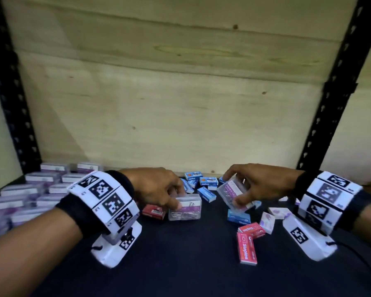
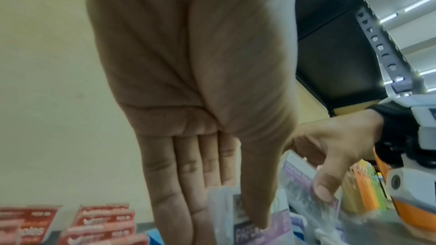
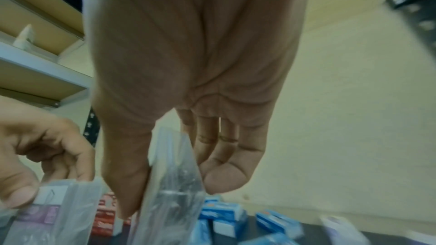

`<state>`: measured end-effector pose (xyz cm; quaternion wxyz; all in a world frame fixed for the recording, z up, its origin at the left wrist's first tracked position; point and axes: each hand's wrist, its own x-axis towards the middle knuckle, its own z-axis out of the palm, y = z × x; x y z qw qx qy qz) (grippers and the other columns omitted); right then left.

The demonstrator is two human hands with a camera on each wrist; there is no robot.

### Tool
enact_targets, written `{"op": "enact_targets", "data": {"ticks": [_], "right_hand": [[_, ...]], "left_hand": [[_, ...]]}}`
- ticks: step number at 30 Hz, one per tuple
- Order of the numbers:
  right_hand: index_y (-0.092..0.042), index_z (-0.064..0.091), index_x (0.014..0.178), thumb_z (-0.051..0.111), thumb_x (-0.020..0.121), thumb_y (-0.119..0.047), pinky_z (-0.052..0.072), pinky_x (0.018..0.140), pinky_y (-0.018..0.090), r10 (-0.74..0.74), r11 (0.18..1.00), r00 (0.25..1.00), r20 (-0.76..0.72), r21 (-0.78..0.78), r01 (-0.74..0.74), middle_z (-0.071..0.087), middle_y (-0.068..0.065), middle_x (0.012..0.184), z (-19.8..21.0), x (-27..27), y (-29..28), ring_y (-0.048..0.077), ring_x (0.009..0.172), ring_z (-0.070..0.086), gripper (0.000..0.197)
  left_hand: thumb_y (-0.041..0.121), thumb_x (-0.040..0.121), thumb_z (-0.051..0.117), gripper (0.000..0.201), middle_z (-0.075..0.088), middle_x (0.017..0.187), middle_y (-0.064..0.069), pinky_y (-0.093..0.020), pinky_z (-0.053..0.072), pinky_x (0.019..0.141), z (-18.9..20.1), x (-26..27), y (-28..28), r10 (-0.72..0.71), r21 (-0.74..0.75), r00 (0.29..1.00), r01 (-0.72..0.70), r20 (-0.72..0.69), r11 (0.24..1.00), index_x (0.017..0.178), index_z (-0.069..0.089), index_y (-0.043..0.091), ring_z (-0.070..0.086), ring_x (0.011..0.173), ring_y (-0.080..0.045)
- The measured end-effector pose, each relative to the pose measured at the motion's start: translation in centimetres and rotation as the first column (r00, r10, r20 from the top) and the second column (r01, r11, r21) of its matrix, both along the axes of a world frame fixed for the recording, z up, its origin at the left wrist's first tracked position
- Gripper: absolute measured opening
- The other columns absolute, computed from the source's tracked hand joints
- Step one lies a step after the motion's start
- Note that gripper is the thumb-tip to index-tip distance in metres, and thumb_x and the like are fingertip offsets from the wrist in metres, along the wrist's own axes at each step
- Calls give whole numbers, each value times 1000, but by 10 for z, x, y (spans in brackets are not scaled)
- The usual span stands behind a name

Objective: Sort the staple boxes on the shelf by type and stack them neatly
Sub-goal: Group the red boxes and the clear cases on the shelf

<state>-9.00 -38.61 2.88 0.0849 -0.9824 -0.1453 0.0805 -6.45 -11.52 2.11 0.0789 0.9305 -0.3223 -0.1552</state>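
Each of the hands, left hand (image 1: 156, 187) and right hand (image 1: 259, 185), grips a clear box, red boxes (image 1: 246, 247) lying below the right.

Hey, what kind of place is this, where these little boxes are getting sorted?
Probably a stockroom or a stationery shop's storage shelving. The dark shelf sits between slotted metal uprights, stacked purple-labelled boxes fill its left side, and more racking shows behind.

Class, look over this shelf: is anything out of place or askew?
Yes. Red staple boxes, blue boxes and small white-purple boxes lie mixed and tilted mid-shelf, unlike the ordered purple-and-clear boxes at left.
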Motion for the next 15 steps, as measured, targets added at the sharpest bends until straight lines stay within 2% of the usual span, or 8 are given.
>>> {"op": "enact_targets", "data": {"ticks": [2,5,8,10,13,15], "right_hand": [[-35,53,116,80,78,-34,54,83,33,34,999,999,2,11,-34,66,-12,99,2,8,16,11,86,66,46],[-34,58,115,79,77,-32,55,84,40,138,989,990,11,57,-139,69,-11,100,7,17,49,14,88,68,43],[-39,57,118,77,79,-31,57,84,39,236,969,972,16,74,-236,70,-11,102,10,23,90,13,89,69,44],[-36,56,125,76,81,-32,57,85,39,298,952,954,6,75,-298,70,-11,105,10,28,121,12,91,70,48],[-29,54,128,74,85,-31,57,83,35,378,925,926,-22,56,-376,70,-8,107,11,31,163,11,90,69,48],[-29,52,130,73,86,-31,56,84,32,436,900,900,-23,31,-435,69,-9,109,11,31,191,10,91,67,48]], "left_hand": [[37,91,68,30,70,102,13,-24,51,83,11,-5,18,27,-9,1000,-27,-11,1000,118,63,27,65,90,-8],[36,91,68,27,69,102,15,-16,44,72,26,-12,50,78,-4,997,-79,-21,997,117,63,29,63,82,-1],[38,90,68,26,68,91,19,-9,41,65,39,-22,87,171,15,985,-171,8,985,115,63,32,58,70,9],[37,91,68,27,71,84,17,-5,41,60,46,-30,114,244,30,969,-245,18,969,116,63,31,61,67,8],[37,91,68,27,75,89,11,-13,48,67,53,-45,151,349,38,937,-349,8,936,117,63,31,69,82,-4],[36,91,69,30,74,97,10,-17,50,73,56,-53,175,416,49,909,-415,-6,908,119,61,31,70,84,-6]]}}
